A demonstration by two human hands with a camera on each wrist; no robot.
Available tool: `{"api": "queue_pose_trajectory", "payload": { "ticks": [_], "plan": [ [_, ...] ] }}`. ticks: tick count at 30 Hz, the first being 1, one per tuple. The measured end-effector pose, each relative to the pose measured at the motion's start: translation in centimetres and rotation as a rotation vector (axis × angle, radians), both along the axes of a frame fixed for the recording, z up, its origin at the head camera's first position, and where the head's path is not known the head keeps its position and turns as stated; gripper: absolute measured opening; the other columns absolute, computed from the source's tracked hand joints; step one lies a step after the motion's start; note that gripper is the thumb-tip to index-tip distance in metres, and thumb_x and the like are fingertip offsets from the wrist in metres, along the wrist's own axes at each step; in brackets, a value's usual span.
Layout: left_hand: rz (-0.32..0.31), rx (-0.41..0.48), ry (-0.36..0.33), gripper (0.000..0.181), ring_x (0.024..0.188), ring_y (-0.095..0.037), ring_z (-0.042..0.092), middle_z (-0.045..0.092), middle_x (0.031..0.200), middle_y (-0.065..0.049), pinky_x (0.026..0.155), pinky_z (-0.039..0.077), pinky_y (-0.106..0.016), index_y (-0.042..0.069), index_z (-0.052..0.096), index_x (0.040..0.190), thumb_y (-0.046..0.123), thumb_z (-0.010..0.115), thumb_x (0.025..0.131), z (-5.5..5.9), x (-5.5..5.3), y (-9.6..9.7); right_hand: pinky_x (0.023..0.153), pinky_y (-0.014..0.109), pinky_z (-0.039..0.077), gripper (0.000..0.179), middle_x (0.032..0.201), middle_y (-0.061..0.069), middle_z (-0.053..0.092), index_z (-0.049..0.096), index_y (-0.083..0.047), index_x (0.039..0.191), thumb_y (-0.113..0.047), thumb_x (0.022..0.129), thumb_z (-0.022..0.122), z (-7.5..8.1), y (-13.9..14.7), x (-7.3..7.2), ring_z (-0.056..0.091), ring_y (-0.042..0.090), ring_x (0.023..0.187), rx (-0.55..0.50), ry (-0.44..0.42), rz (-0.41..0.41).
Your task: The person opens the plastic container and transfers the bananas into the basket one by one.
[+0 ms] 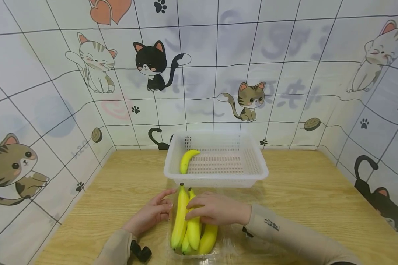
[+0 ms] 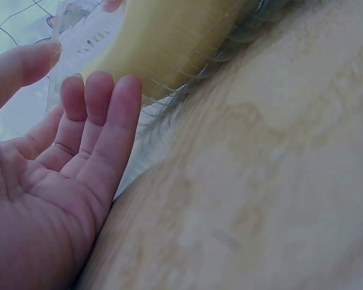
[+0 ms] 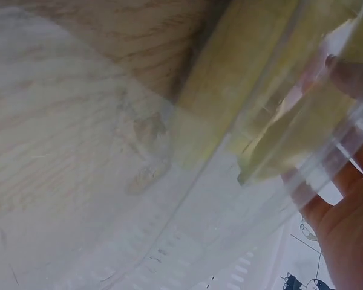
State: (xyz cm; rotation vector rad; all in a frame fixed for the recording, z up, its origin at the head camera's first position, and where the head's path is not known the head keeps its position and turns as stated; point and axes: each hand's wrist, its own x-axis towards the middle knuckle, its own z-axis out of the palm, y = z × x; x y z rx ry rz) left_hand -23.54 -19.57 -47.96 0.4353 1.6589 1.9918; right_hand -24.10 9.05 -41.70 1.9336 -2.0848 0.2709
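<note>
Several yellow bananas lie side by side in a clear plastic container near the table's front edge. From the right, my right hand reaches over them and grips the middle banana with curled fingers. In the right wrist view, clear plastic partly covers that hand and the banana. My left hand stays at the container's left side with relaxed fingers, holding nothing. The left wrist view shows its palm and fingertips close to the plastic wall.
Behind the container stands a white perforated basket with a single banana at its left side. Both are on a wood-grain table. A cat-patterned wall covering encloses the back and sides.
</note>
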Motion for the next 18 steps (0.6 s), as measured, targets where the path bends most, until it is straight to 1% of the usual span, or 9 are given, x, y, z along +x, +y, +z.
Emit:
{"api": "queue_pose_trajectory", "payload": {
  "ticks": [5, 11, 18],
  "plan": [
    [0.002, -0.001, -0.002, 0.059, 0.081, -0.01, 0.054, 0.05, 0.104, -0.004, 0.075, 0.052, -0.028, 0.008, 0.023, 0.151, 0.006, 0.051, 0.099, 0.0, -0.1, 0.0, 0.099, 0.029, 0.042, 0.044, 0.124, 0.003, 0.059, 0.062, -0.024, 0.124, -0.006, 0.084, 0.07, 0.2, 0.1, -0.1, 0.055, 0.015, 0.117, 0.007, 0.001, -0.005],
    [-0.003, 0.01, 0.003, 0.058, 0.08, -0.01, 0.054, 0.05, 0.101, -0.003, 0.075, 0.052, -0.028, 0.008, 0.023, 0.15, 0.005, 0.05, 0.099, -0.1, -0.1, 0.0, 0.103, 0.031, 0.039, 0.046, 0.126, 0.002, 0.058, 0.062, -0.025, 0.123, -0.005, 0.083, 0.07, 0.8, 0.2, 0.1, 0.053, 0.017, 0.12, 0.013, 0.003, -0.017],
    [-0.004, 0.015, 0.001, 0.058, 0.082, -0.01, 0.055, 0.051, 0.103, -0.004, 0.076, 0.052, -0.028, 0.008, 0.022, 0.151, 0.005, 0.049, 0.099, 0.0, 0.0, 0.0, 0.105, 0.031, 0.037, 0.045, 0.127, 0.002, 0.059, 0.062, -0.026, 0.124, -0.009, 0.084, 0.072, 1.5, 0.4, -0.1, 0.053, 0.016, 0.12, 0.023, 0.054, -0.024]
  ]
}}
